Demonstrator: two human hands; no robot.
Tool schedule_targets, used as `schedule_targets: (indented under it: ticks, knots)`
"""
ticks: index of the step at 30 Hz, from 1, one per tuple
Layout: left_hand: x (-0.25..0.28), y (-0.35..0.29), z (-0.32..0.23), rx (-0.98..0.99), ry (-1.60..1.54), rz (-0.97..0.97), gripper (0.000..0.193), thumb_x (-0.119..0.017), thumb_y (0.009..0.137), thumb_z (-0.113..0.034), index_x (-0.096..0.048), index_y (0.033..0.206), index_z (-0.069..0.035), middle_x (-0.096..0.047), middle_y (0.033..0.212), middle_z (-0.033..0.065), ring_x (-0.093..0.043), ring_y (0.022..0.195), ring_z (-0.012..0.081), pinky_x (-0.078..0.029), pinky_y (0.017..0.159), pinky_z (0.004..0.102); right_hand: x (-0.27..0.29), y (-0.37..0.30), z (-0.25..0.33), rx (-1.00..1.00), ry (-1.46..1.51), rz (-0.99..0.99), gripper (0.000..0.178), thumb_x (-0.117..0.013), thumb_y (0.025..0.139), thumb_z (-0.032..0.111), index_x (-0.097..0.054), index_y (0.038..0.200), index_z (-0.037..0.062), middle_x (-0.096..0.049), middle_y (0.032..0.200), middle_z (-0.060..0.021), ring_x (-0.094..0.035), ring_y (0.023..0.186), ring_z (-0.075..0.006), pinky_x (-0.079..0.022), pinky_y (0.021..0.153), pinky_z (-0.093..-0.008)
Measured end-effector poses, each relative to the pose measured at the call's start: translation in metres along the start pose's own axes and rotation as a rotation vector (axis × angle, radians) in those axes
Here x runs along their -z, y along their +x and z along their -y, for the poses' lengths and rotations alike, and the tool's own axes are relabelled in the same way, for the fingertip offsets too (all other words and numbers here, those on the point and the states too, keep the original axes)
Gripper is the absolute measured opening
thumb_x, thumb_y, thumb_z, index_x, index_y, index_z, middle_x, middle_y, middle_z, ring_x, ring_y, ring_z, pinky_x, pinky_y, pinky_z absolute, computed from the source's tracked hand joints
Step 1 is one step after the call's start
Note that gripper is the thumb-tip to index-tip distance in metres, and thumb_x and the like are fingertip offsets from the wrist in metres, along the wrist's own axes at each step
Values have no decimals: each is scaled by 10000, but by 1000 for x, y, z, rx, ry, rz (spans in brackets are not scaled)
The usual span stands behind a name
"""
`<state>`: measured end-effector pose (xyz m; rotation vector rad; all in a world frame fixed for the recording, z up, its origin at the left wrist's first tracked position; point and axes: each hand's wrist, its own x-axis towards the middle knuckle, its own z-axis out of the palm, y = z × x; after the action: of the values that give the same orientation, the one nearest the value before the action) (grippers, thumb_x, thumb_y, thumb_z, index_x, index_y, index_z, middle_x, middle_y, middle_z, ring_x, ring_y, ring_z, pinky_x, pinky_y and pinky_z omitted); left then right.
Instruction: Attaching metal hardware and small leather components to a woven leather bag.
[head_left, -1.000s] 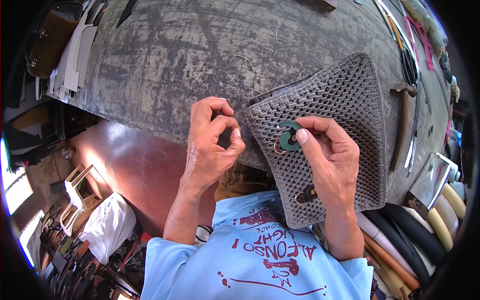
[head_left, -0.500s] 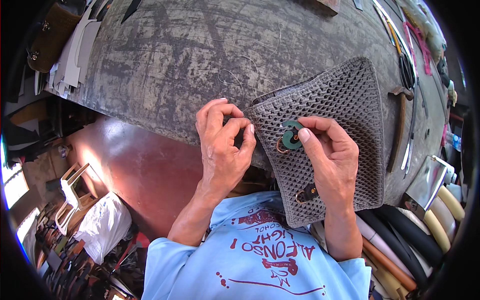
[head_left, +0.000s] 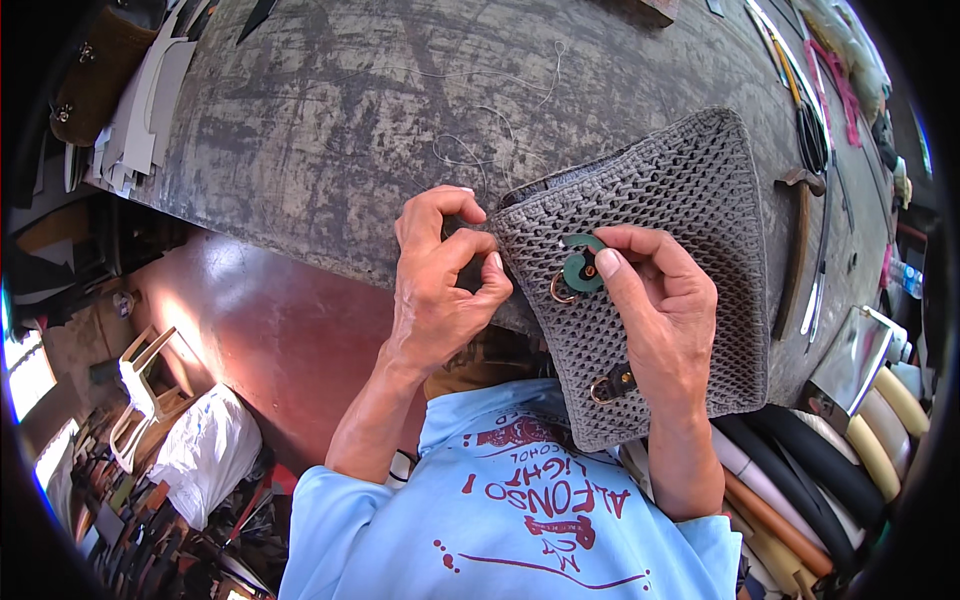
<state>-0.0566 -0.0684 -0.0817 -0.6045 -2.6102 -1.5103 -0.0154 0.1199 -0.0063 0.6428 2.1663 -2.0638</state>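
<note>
A grey open-mesh crocheted bag (head_left: 690, 190) lies slantwise over the table's near edge, its lower corner against my blue shirt. My right hand (head_left: 665, 305) is over it, thumb and fingers pinching a small green curved piece (head_left: 577, 276) like a hook. Beside that piece is a gold ring (head_left: 562, 290), lying against the mesh. A second gold ring on a black tab (head_left: 620, 379) sits lower on the bag. Left of the bag's edge, my left hand (head_left: 440, 280) has thumb and forefinger bent together in a pinch; whatever is between them is too small to see.
Thin pale thread (head_left: 475, 160) trails across the worn table (head_left: 300, 130). A hammer (head_left: 800, 210) and scissors (head_left: 812, 135) lie along the right side. Rolls of material (head_left: 790, 530) stand at lower right. A white chair (head_left: 140, 390) and white plastic bag (head_left: 210, 455) are on the left.
My left hand has shifted slightly left, a little farther from the bag's edge. My right hand keeps its pinch on the green piece, nearly in place.
</note>
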Motion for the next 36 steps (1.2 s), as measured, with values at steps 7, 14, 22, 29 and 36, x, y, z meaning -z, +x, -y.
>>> schedule_targets:
  ticks: [7, 14, 22, 29, 36]
  knots:
    - [6, -8, -3, -21, 192, -63, 155, -693, 671, 30, -630, 793, -42, -549, 987, 77, -540, 1115, 306, -393, 932, 437, 1, 1, 0, -14, 27, 4, 201, -634, 938, -5, -631, 1123, -85, -680, 1024, -89, -645, 922, -101, -510, 835, -223]
    - [15, -7, -12, 107, 72, -134, 255, -699, 745, -31, -661, 997, -12, -568, 1060, 132, -532, 1069, 308, -425, 924, 410, 0, 0, -1, 26, -4, 5, 200, -637, 940, 6, -634, 1120, -80, -679, 1009, -80, -642, 916, -99, -508, 826, -221]
    - [-2, 0, -20, 113, 290, -41, 102, -722, 748, -50, -662, 830, -58, -615, 876, 46, -542, 927, 252, -386, 806, 399, -5, -2, 1, 57, -92, -16, 188, -649, 928, 9, -650, 1103, -61, -689, 978, -72, -650, 884, -94, -518, 799, -226]
    - [0, -2, -19, 105, 189, -31, 107, -716, 744, -35, -652, 824, -65, -606, 872, 42, -541, 926, 255, -382, 817, 401, -21, 3, -1, 358, -344, -9, 170, -680, 854, -43, -674, 1023, -24, -670, 873, -104, -684, 792, -168, -548, 716, -278]
    - [-1, -8, -19, 127, 205, -51, 88, -685, 787, -40, -628, 850, -66, -613, 916, 46, -533, 956, 260, -380, 857, 391, -30, 9, 0, 518, -652, 27, 164, -691, 830, -37, -669, 988, -2, -651, 848, -110, -657, 770, -243, -533, 694, -329]
